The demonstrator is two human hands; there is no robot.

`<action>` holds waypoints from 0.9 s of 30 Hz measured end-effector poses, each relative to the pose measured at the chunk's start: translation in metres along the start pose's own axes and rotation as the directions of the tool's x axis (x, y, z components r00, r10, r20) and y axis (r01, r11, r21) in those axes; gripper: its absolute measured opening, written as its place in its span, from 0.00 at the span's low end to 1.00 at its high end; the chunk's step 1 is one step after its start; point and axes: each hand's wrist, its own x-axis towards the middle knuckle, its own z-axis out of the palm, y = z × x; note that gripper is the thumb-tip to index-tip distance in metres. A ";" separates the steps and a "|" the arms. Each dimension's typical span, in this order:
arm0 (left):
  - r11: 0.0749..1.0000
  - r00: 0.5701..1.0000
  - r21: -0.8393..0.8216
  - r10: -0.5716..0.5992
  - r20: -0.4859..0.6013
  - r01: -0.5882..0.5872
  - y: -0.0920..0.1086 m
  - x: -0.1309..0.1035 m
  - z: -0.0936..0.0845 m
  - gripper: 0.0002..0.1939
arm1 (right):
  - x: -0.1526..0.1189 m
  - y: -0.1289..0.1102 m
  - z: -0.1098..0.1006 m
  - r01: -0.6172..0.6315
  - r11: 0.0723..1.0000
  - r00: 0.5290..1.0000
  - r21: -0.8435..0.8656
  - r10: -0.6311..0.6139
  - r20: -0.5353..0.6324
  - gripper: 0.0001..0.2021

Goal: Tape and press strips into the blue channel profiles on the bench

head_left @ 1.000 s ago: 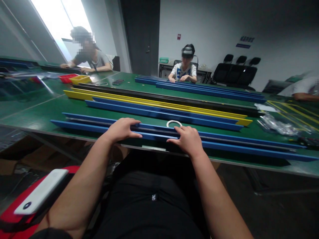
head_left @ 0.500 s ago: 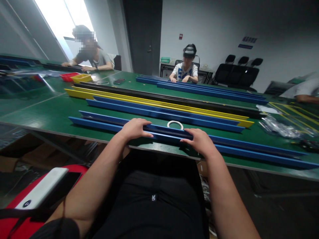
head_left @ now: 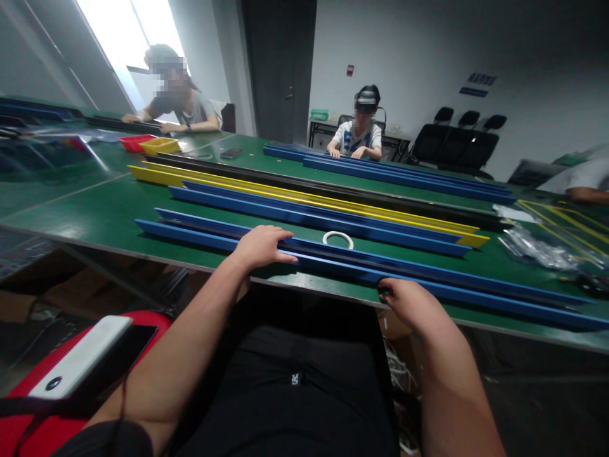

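Beside the green table's [head_left: 80,219] near edge lies a blue channel rail [head_left: 342,268], its long axis parallel to that edge. The left hand [head_left: 264,246], nearer, spans and grips it, fingers far side, thumb near side; the right hand [head_left: 408,297], curled, sits edge-side; contact or hold there I cannot tell.

A ring [head_left: 339,233] lies behind the nearest rail [head_left: 342,256].

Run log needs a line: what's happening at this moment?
left hand: spanning near blue rail; right hand: at rail's front edge; white ring: beyond rail
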 end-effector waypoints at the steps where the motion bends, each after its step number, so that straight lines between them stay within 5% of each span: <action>1: 1.000 1.000 0.008 0.005 -0.003 -0.005 0.000 0.000 0.000 0.40 | 0.000 -0.001 0.003 -0.017 1.000 1.000 -0.014 0.017 -0.020 0.09; 7: 0.999 1.000 0.030 0.020 -0.024 -0.019 0.000 -0.002 0.001 0.40 | -0.003 -0.001 0.005 -0.069 0.997 0.997 -0.044 0.067 -0.038 0.06; 15: 0.999 0.999 0.035 0.011 -0.036 -0.010 0.000 -0.004 0.003 0.40 | -0.009 0.001 0.010 0.123 0.990 0.990 0.065 -0.118 -0.074 0.07; 23: 0.999 0.998 0.044 0.025 -0.051 -0.023 0.000 -0.006 0.003 0.40 | -0.020 0.002 -0.029 0.246 0.957 0.937 0.152 -0.196 -0.288 0.12; 27: 0.999 0.998 0.050 0.021 -0.053 -0.019 -0.001 -0.006 0.003 0.40 | -0.028 0.015 -0.044 0.218 0.973 0.940 0.080 -0.188 -0.283 0.09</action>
